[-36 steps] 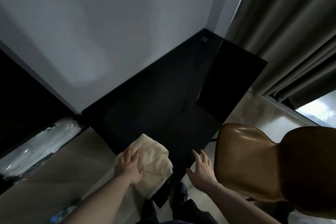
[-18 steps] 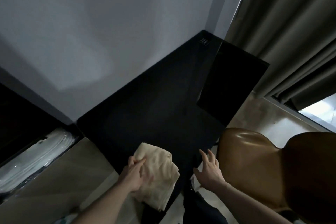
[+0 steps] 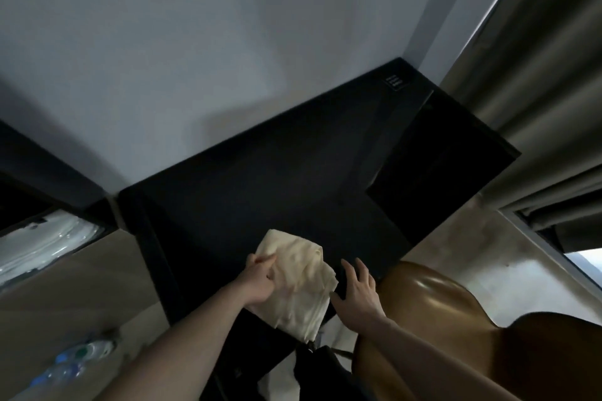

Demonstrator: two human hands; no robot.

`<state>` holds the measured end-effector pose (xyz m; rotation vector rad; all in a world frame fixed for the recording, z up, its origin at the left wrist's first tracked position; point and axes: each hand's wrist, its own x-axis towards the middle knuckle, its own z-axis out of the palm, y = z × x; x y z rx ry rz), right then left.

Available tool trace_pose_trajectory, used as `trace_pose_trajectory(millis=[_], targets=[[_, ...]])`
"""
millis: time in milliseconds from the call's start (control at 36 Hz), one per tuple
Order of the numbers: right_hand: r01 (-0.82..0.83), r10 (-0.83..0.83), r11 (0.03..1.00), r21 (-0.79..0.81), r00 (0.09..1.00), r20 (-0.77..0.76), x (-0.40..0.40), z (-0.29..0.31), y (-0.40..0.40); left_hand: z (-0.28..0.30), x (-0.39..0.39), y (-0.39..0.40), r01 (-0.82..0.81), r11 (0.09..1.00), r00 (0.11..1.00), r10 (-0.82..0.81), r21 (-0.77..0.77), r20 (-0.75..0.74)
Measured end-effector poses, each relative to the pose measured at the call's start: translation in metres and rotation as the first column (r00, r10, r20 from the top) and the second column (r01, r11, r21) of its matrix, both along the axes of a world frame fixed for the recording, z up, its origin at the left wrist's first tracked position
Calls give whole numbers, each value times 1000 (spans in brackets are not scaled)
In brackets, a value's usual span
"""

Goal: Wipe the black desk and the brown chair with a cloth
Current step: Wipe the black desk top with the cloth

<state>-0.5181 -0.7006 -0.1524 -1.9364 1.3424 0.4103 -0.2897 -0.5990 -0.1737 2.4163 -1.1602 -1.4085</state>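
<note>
Left hand (image 3: 257,283) grasps a cream cloth (image 3: 298,283) at the black desk's (image 3: 260,198) near edge; right hand (image 3: 356,295) fingers spread, released.

You are viewing your own two bare forearms, uncovered from wrist to frame edge, with no sleeve showing. Your left hand (image 3: 259,280) and right hand (image 3: 358,291) are wearing no gloves or rings. Dark clothing is showing beneath your arms.

The matte black desk top (image 3: 260,192) lay bare from the crumpled cream cloth (image 3: 299,277) back to the grey wall (image 3: 228,42), while the glossy brown moulded chair (image 3: 439,319) crowded its right front edge.
</note>
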Motion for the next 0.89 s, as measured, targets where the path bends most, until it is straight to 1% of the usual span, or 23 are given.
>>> trace_pose_trajectory(millis=[139, 194, 278, 333, 417, 500, 583, 667, 806, 889], targets=[[-105, 105, 994, 2, 994, 14, 42, 12, 20, 14, 13, 39, -175, 977, 983, 180, -120, 32], [-138, 138, 990, 11, 990, 4, 62, 12, 35, 19, 20, 62, -192, 974, 979, 199, -121, 53], [-155, 154, 988, 1, 986, -67, 89, 13, 60, 23, 30, 94, -192, 978, 976, 199, -78, 84], [-106, 108, 994, 26, 989, -99, 105, 16, 75, 24, 38, 111, -181, 981, 977, 187, -69, 99], [8, 14, 990, 137, 987, -162, 124, 10, 91, 25, 46, 131, -170, 982, 975, 180, -84, 132], [105, -67, 978, 180, 976, -206, 135, 4, 94, 27, 50, 139, -170, 981, 971, 183, -89, 152], [194, -157, 961, 198, 969, -191, 138, 6, 89, 32, 53, 139, -145, 984, 974, 160, -102, 162], [212, -173, 954, 211, 967, -186, 136, 3, 80, 41, 53, 125, -106, 989, 979, 122, -106, 162], [195, -160, 958, 211, 972, -171, 122, 6, 60, 57, 48, 85, -41, 991, 981, 64, -124, 182], [222, -183, 947, 232, 967, -176, 113, 9, 40, 65, 45, 55, 3, 995, 986, 14, -103, 165]])
